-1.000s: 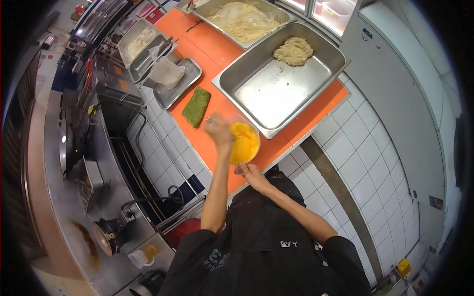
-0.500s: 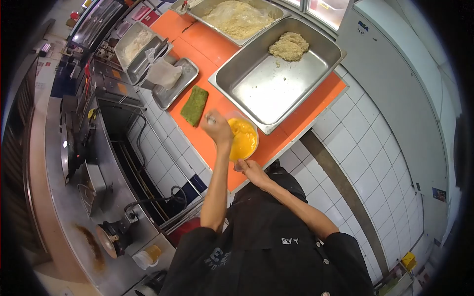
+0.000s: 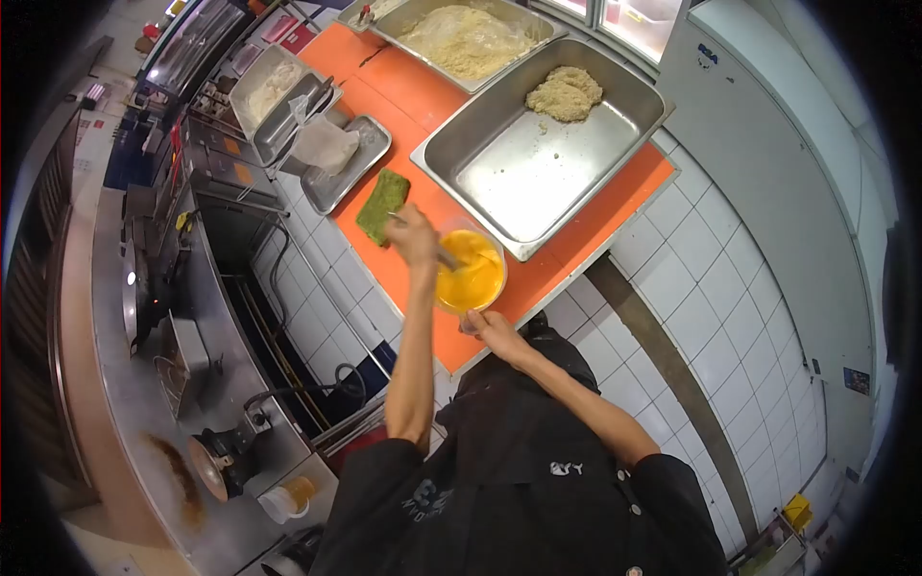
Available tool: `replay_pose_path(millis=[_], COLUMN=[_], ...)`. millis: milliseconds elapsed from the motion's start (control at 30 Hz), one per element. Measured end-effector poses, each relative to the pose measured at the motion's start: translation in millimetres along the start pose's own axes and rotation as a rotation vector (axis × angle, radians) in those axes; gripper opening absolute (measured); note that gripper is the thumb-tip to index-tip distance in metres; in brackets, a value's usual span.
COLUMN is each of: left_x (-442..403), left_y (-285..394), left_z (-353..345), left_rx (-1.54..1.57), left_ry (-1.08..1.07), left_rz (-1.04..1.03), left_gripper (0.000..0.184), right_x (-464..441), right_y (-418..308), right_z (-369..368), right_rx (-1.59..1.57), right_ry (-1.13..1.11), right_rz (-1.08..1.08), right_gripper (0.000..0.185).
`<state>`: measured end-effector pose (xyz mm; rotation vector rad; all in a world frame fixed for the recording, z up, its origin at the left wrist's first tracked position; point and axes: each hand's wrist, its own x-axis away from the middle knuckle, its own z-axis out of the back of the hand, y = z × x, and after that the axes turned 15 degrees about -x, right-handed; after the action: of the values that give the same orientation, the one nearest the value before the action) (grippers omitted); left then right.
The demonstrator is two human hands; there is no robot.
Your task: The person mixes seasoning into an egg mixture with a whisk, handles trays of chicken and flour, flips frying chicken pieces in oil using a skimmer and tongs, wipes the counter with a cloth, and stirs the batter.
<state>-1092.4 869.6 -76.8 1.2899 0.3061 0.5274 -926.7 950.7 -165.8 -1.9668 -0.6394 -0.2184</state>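
A clear round bowl (image 3: pixel 503 278) of bright yellow-orange liquid that looks like beaten egg stands near the table's front edge. My left hand (image 3: pixel 413 238) is closed round the handle of a metal utensil (image 3: pixel 448 258). The utensil's lower end is in the liquid; motion blur hides whether it is a fork or a spoon. Fingers of my right hand (image 3: pixel 490 332) grip the near edge of the bowl. Just beyond my left hand lies a flat green sponge-like pad (image 3: pixel 382 204).
A large steel pan (image 3: pixel 461 178) with a crumb-coated lump (image 3: pixel 565 93) sits right of the bowl. Behind it is a tray of pale crumbs (image 3: pixel 463 40). A small steel tray (image 3: pixel 336 197) with a plastic bag (image 3: pixel 325 146) stands left. A steel counter (image 3: pixel 230 518) runs along my left.
My left hand has swung with the utensil, whose shaft now shows over the bowl, and the liquid's surface is swirled differently. My right hand stays on the bowl.
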Motion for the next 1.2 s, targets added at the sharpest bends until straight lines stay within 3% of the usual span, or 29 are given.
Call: replay_pose_path(millis=[33, 67, 133, 167, 233, 300, 367, 400, 433, 500, 533, 633, 667, 700, 767, 800, 833, 900, 933, 1067, 1167, 1200], left_x=[3, 5, 10, 9, 7, -8, -1, -20, -11, 2, 0, 2, -9, -11, 1, 2, 1, -5, 17, 8, 16, 16], left_y=[16, 49, 38, 19, 16, 23, 23, -51, -32, 6, 5, -24, -63, -42, 32, 52, 20, -62, -10, 57, -29, -2], left_z=[16, 43, 32, 18, 9, 25, 32, 7, 13, 24, 20, 8, -2, 4, 32, 43, 31, -7, -1, 48, -1, 6], left_rx=[0.001, 0.110, 0.092, 0.094, 0.011, -0.029, 0.060, -0.118, -0.115, -0.003, -0.003, -0.026, -0.072, -0.068, 0.050, 0.134, 0.128, -0.193, 0.035, 0.143, -0.077, 0.073], left_ry=[-0.004, -0.103, 0.135, 0.147, -0.072, -0.070, 0.173, 0.285, 0.290, -0.153, -0.164, 0.206, 0.128, 0.128, -0.117, -0.067, -0.074, 0.179, -0.107, -0.021, 0.086, -0.129], left_rz=[0.000, -0.132, -0.275, -0.266, -0.023, -0.115, -0.277, -0.515, -0.517, -0.188, -0.189, -0.382, -0.250, -0.261, -0.188, -0.185, -0.174, -0.564, -0.098, -0.170, -0.231, 0.006], left_gripper=[0.036, 0.036, 0.035, 0.035, 0.035, 0.033, 0.032, 0.032, 0.032, 0.033, 0.033, 0.034, 0.033, 0.033, 0.032, 0.032, 0.032, 0.033, 0.033, 0.033, 0.035, 0.036], right_x=[4, 2, -1, -3, -3, 0, -7, -7, -5, -5, -5, 1, 0, -5, -5, -3, -1, -6, -6, -2, 6, 3], right_y=[-2, -7, -2, 1, -2, -3, 1, 3, 2, -4, -7, -5, -1, -1, -6, -7, -4, -3, -3, -12, -11, -13], right_z=[-3, -3, 0, 3, -1, -2, 2, 5, 4, 2, 2, 2, 1, 0, 1, 2, 3, 5, 2, 3, -1, -5], right_rx=[-0.019, -0.038, -0.015, 0.024, 0.041, 0.001, 0.000, 0.017, 0.021, 0.026, 0.022, 0.008, 0.012, 0.008, 0.016, 0.027, 0.021, 0.086, 0.087, 0.033, 0.021, 0.017], right_ry=[0.017, 0.039, 0.034, 0.008, 0.014, 0.029, 0.034, 0.020, 0.016, 0.012, 0.020, 0.039, 0.051, 0.072, 0.050, 0.028, 0.037, 0.015, 0.002, -0.003, 0.046, 0.094], right_rz=[-0.018, -0.025, -0.019, -0.010, -0.031, -0.001, -0.003, -0.008, -0.005, -0.015, -0.011, -0.048, -0.045, -0.026, -0.027, -0.035, -0.046, -0.062, -0.062, -0.038, -0.026, 0.001], right_gripper=[0.051, 0.051, 0.051, 0.051, 0.051, 0.052, 0.053, 0.054, 0.054, 0.054, 0.054, 0.053, 0.052, 0.050, 0.049, 0.048, 0.048, 0.047, 0.047, 0.048, 0.045, 0.044])
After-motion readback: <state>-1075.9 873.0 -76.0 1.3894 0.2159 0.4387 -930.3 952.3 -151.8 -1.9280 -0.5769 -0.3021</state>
